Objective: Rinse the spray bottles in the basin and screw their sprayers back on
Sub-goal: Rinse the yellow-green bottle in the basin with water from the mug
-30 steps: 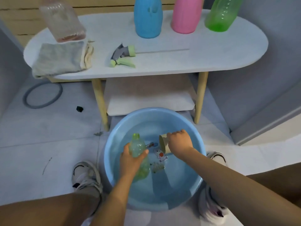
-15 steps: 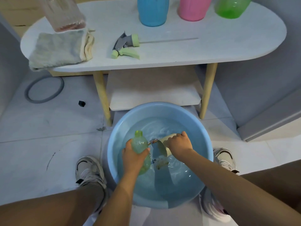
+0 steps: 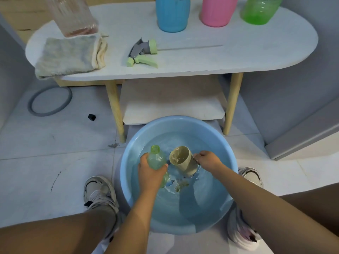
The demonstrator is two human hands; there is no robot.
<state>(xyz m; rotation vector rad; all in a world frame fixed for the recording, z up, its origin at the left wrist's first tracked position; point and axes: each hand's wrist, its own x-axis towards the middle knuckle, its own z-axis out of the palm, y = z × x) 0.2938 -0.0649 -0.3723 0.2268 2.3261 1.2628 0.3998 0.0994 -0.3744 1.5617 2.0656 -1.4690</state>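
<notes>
A light blue basin [image 3: 128, 162] of water stands on the floor between my feet. My left hand [image 3: 149, 172] grips a small clear green bottle [image 3: 156, 158] with no sprayer, upright, its open neck above the water. My right hand [image 3: 207, 160] holds a beige cup [image 3: 183, 161] by its handle, tilted with its mouth toward the bottle and water inside. A green and grey sprayer [image 3: 144, 52] with its long tube lies on the white table [image 3: 238, 52].
On the table stand a blue bottle [image 3: 173, 13], a pink bottle [image 3: 217, 10], a green bottle [image 3: 258, 10] and a clear bottle [image 3: 71, 15] beside a folded cloth [image 3: 70, 55]. A grey ring [image 3: 49, 100] lies on the floor, left.
My right hand has lifted the cup out of the water and turned its mouth up toward the bottle. My left hand has kept its grip on the green bottle.
</notes>
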